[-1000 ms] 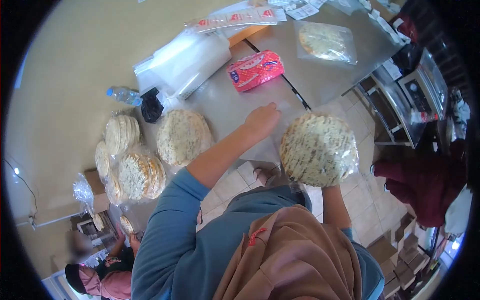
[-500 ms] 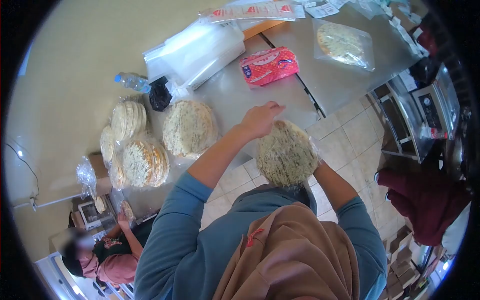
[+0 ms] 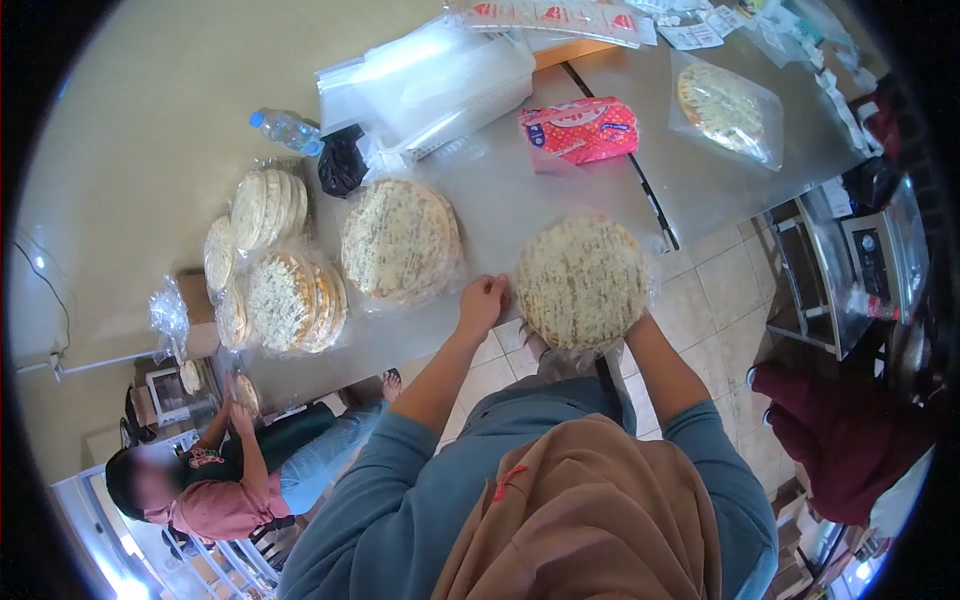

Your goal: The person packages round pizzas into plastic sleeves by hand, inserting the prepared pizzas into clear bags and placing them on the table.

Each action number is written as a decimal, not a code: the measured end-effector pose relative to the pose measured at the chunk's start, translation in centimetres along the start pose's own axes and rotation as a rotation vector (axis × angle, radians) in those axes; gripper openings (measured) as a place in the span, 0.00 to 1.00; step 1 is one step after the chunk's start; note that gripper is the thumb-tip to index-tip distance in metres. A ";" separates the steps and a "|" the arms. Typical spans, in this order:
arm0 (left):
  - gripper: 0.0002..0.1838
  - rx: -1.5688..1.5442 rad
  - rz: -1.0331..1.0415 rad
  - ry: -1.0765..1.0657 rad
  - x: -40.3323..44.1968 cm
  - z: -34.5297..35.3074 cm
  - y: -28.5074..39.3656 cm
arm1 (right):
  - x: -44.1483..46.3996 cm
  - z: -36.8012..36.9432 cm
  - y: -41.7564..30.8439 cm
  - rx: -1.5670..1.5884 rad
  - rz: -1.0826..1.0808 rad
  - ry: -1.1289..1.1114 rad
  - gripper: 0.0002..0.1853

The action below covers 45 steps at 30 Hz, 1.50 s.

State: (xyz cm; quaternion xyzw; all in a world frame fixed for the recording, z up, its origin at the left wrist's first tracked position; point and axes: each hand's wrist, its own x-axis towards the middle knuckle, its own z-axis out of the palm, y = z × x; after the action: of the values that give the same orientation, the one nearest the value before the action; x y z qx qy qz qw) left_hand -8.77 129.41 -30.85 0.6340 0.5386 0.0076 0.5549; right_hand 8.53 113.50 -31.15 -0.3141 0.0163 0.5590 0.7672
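Note:
A round flat pizza base with pale topping, in a clear plastic bag, is held up in front of me by my right hand, which is mostly hidden beneath it. Just left of the bag, near the table's front edge, my left hand has its fingers closed; a thin edge of plastic may be between them, too small to make out. Further left lies a bagged stack of similar bases, with more bagged stacks beyond it.
On the metal table are a pink packet, clear plastic bags, a black bag, a bottle and another bagged base. A co-worker handles a bagged item at lower left.
My left hand has moved down and left, away from the top of the bagged base to its left side. The base, tilted half a second ago, now faces up more fully.

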 end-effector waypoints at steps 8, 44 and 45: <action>0.08 -0.454 -0.065 -0.093 -4.5 3.4 -0.7 | 3.4 2.8 1.2 0.105 -0.055 -0.013 0.32; 0.07 -0.805 0.540 -0.604 -9.8 11.6 31.5 | -7.1 12.0 -27.2 -1.365 -0.469 0.116 0.20; 0.07 -0.814 0.549 -0.595 -9.1 13.2 32.7 | -5.9 11.6 -29.5 -1.373 -0.471 0.104 0.20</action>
State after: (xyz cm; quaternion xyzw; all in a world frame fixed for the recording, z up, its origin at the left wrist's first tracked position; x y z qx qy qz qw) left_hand 17.48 120.37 -7.33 0.4608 0.1287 0.1792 0.8597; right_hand 28.16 109.03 -5.95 -0.7460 -0.3700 0.2476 0.4952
